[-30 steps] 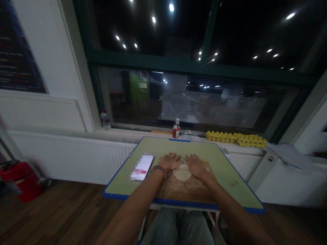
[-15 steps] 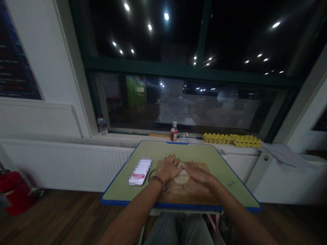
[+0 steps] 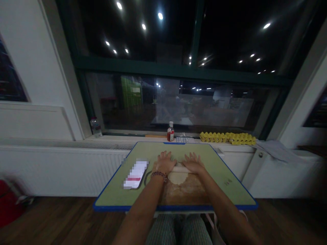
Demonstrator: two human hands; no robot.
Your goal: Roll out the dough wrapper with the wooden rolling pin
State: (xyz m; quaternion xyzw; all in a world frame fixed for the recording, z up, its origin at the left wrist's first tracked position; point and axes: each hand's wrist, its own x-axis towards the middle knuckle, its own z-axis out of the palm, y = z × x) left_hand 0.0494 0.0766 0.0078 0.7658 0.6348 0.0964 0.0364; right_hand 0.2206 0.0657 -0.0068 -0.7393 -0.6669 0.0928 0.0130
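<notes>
In the head view, the left hand [image 3: 165,162] and the right hand [image 3: 193,163] lie palm down, fingers spread and pointing away from the body; each seems to press on one end of a pale rolling pin [image 3: 182,169], though the palms hide those ends. The dough [image 3: 177,178] lies on the board [image 3: 182,195], between the wrists and on the near side of the pin; it is already a thin, roundish sheet, so the flattening looks well along; the pin lies across its far part, and whether that part is as thin cannot be told; the sheet has not been lifted off the board.

The dough is pale, smooth-looking and soft-edged; the pin is a plain, slim cylinder; the board is brown, apparently wooden, with whitish smears nearer the body than the hands; beneath it is a flat, green, blue-rimmed table [image 3: 114,197]; left of the left hand lies a glossy, slab-shaped phone [image 3: 136,175], partly pixelated; a beaded bracelet [image 3: 158,174] rings the left wrist.
</notes>
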